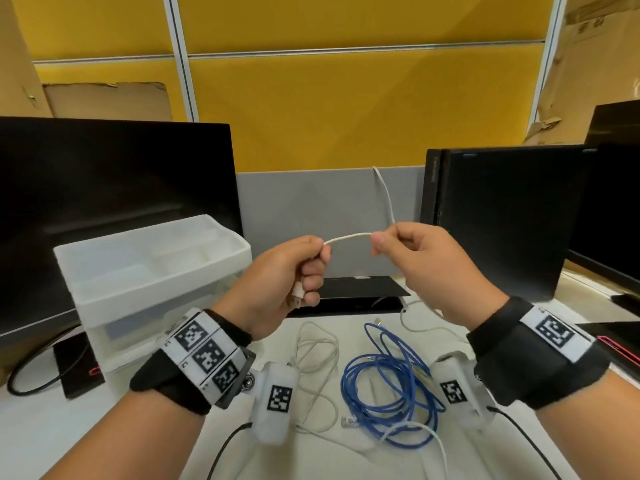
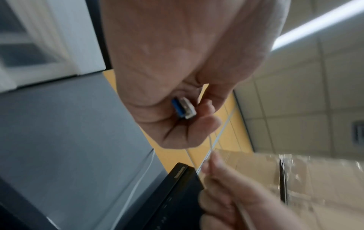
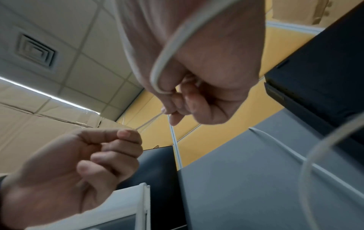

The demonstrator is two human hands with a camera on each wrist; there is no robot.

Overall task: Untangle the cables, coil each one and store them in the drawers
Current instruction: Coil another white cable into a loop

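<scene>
The white drawer unit [image 1: 152,271] stands toward the left edge of the surface [image 1: 52,427], its drawers not yet filled. Near the front edge a blue cable [image 1: 384,386] lies loosely looped, light and springy by the look of it, easiest taken by the whole bundle. Raised above the middle, the thin white cable [image 1: 348,236] runs taut between both grips: left hand [image 1: 287,275] clenched round its plug end, right hand [image 1: 426,265] pinching the limp, slippery cord.

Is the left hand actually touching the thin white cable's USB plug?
Touching. The left wrist view shows the left hand with its curled fingers closed around the thin white cable's USB plug.
</scene>
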